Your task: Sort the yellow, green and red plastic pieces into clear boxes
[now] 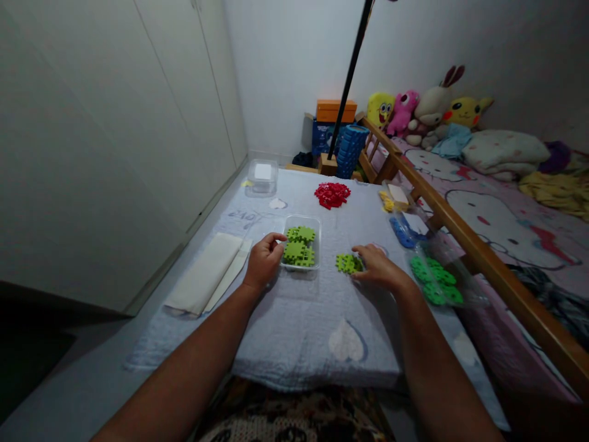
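My left hand [264,261] is at the left side of a clear plastic container [318,245], thumb and fingers pinched on its rim. Inside lie several flat, light-green interlocking pieces [297,250] with notched edges. To the right of the container, my right hand [380,267] rests low over the table, its thumb and fingers curved around the right end of a small stack of light-green notched pieces [347,264]. Its fingertips touch the stack; part of it is hidden behind them.
A heap of red pieces [332,194] lies beyond the container. Clear packs with yellow [386,201], blue [402,232] and green pieces [435,281] line the right edge beside a wooden bed rail [460,236]. Folded cloth [205,273] lies left; another clear box [262,178] stands far left.
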{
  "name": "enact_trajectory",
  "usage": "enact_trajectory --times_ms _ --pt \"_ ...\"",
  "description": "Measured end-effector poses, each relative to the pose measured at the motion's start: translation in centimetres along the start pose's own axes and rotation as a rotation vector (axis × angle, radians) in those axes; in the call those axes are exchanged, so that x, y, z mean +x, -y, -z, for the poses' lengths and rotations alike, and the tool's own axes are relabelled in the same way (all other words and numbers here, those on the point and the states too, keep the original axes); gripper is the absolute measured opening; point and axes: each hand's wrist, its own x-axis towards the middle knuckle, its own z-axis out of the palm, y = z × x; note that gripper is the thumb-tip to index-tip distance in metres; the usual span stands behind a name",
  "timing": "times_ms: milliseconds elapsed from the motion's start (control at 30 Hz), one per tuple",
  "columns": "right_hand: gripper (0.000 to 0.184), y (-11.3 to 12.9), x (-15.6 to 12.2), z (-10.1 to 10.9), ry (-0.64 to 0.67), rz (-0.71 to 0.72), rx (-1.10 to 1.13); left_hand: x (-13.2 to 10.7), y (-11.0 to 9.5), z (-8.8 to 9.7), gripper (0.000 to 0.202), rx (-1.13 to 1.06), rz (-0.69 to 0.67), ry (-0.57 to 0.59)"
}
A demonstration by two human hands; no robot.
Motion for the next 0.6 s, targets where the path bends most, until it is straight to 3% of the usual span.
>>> enact_trajectory --times_ms 133,233,400,600 --pt "0.052 -0.3 -0.2 -0.8 -0.009 0.021 0.040 0.0 0.1 0.0 0.025 0.000 0.001 0.004" --pt "0.052 -0.5 -0.1 -1.0 -0.048 0.028 0.138 0.1 0.3 0.0 0.026 -0.008 0.000 0.000" --pt "0.042 -0.3 -0.1 -0.5 -0.129 0.013 0.253 0.1 0.4 0.0 0.031 -0.014 -0.014 -0.028" --pt "0.039 3.5 1.0 2.2 -0.261 0.178 0.388 0.0 0.3 0.0 0.033 -0.027 -0.012 -0.026"
